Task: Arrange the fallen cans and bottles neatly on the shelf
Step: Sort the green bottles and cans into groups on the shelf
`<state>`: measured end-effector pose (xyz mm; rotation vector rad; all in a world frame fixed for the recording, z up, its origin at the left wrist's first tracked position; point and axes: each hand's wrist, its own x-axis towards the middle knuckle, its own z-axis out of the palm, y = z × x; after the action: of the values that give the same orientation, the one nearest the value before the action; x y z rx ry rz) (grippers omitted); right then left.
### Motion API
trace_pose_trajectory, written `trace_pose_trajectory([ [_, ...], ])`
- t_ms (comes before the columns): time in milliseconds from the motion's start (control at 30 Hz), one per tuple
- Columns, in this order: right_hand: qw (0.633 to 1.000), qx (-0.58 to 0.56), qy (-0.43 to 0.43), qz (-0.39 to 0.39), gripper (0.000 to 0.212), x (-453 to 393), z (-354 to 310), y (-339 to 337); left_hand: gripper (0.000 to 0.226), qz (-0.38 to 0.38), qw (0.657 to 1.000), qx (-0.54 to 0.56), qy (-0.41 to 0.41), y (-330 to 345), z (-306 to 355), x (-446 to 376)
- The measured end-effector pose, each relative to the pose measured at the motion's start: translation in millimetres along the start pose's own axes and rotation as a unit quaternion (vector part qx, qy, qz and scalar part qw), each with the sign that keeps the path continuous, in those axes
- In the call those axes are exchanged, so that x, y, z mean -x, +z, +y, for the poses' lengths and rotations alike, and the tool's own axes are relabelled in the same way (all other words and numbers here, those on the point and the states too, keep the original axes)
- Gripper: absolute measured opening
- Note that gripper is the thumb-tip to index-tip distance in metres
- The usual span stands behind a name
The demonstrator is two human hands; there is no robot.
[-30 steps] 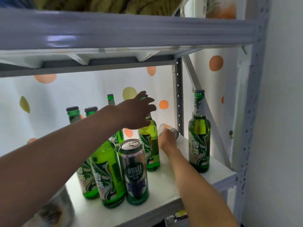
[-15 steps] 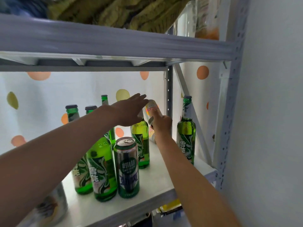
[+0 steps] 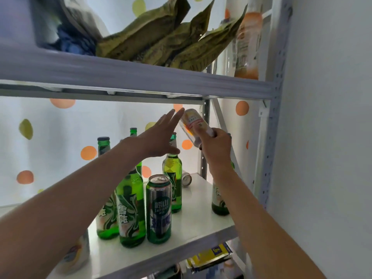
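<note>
Shelving of white metal (image 3: 201,222) carries upright green beer bottles (image 3: 131,206) and 1 green Laoshan can (image 3: 159,210) near the front. Right hand (image 3: 216,147) grips a tilted white-and-orange can (image 3: 193,123) in the air, fingers clamped round its lower end. Left hand (image 3: 161,137) is beside it, fingers straight and apart. Farther back, 1 small can (image 3: 186,178) lies on its side.

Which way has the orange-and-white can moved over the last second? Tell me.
Yes. The orange-and-white can, gripped by the right hand, rose from the shelf board to near the upper shelf beam.
</note>
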<state>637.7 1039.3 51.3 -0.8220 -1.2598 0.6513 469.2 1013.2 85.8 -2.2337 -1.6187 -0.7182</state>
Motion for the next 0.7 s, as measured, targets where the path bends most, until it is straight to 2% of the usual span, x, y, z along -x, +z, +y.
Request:
trace_pose_trajectory([
  [133, 0.999, 0.007, -0.023, -0.04, 0.025, 10, -15, -29, 0.116, 0.035, 0.997, -0.039, 0.061, -3, 22, 16],
  [233, 0.997, 0.032, -0.034, -0.067, 0.047, 15, -17, -44, 0.11, 0.024, 0.996, -0.032, 0.078, 0, 27, 23],
  [333, 0.995, 0.038, -0.046, -0.075, 0.061, 18, -21, -55, 0.098, 0.028, 0.995, 0.056, 0.073, 2, 35, 28],
  [400, 0.995, 0.028, -0.058, -0.078, 0.06, 20, -23, -63, 0.081, 0.048, 0.992, 0.105, 0.051, 0, 43, 33],
  [500, 0.994, -0.041, -0.029, -0.096, 0.058, 21, -23, -70, 0.059, 0.075, 0.99, 0.117, -0.002, -1, 56, 45],
  [700, 0.985, -0.125, -0.01, -0.116, 0.047, 28, -20, -64, 0.054, 0.106, 0.984, 0.128, -0.07, 7, 76, 68],
])
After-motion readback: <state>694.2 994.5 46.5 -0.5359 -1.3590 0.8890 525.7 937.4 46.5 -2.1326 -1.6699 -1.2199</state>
